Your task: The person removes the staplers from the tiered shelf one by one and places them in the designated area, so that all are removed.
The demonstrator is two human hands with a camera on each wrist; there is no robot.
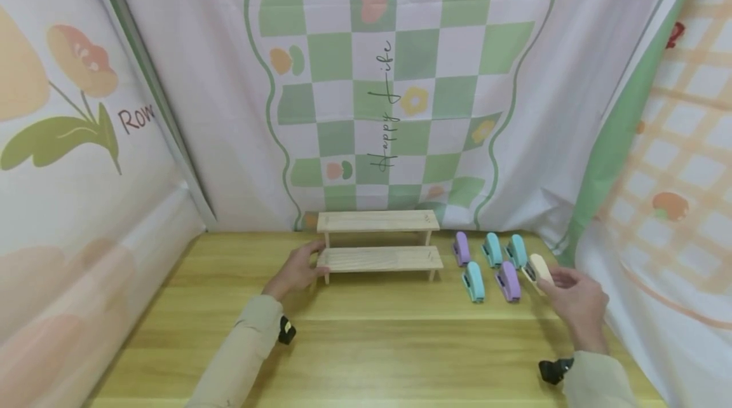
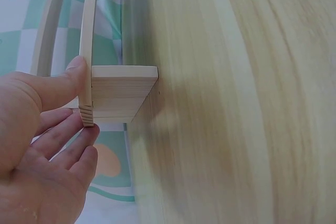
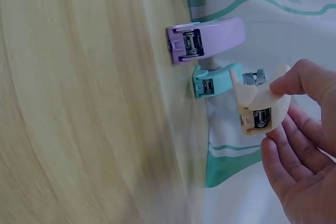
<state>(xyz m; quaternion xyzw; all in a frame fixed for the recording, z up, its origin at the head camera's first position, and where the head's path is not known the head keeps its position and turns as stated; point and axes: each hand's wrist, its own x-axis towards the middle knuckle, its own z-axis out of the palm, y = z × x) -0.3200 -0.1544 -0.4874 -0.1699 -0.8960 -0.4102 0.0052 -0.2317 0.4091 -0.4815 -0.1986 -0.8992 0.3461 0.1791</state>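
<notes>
My left hand (image 1: 297, 268) pinches the left end of the lower board of a two-tier wooden rack (image 1: 380, 259). In the left wrist view, the thumb lies on one face of the board (image 2: 88, 40) and fingers touch its other side. My right hand (image 1: 577, 300) holds a cream mini stapler (image 1: 537, 271) between thumb and fingers. The right wrist view shows this stapler held off the table, with its metal parts exposed. Just left of it stand a purple stapler (image 1: 508, 281) and a turquoise stapler (image 1: 516, 251).
Further left are another purple stapler (image 1: 460, 249) and two more turquoise ones, one at the back (image 1: 492, 250) and one in front (image 1: 473, 282). All stand on a wood-grain table (image 1: 400, 357). Patterned curtains (image 1: 229, 109) close in the back and sides.
</notes>
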